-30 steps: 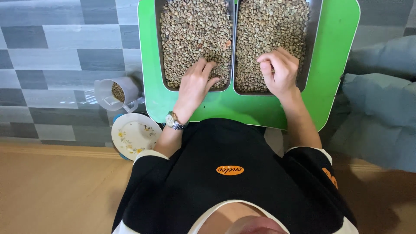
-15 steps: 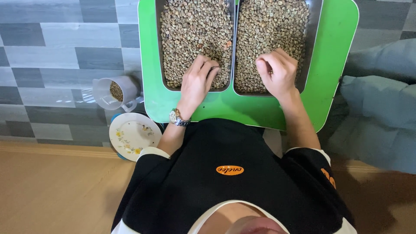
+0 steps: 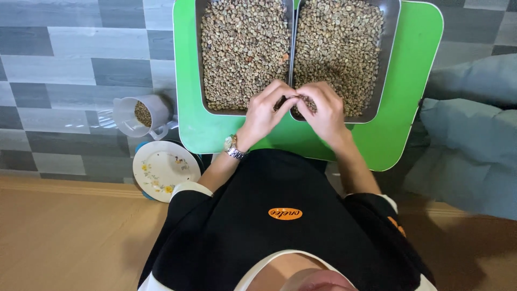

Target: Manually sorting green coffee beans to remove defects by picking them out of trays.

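Both hands drawn together since the earlier frame, from separate trays to the divider between them. Left hand [image 3: 265,112] and right hand [image 3: 322,110] now fingertip to fingertip at the near edge, each grip pinched, apparently on a bean or two; exact contents too small to tell. Wristwatch [image 3: 233,147] on the left wrist. Beyond the hands, left tray [image 3: 200,64] and right tray [image 3: 389,59] side by side on the green worktop [image 3: 414,81], both filled with beans [image 3: 242,43]. Off to the left on the floor, plate [image 3: 164,168] with a few bits and jug [image 3: 141,114] partly filled. Sorting judged early: small amount set aside, bulk of both trays left.
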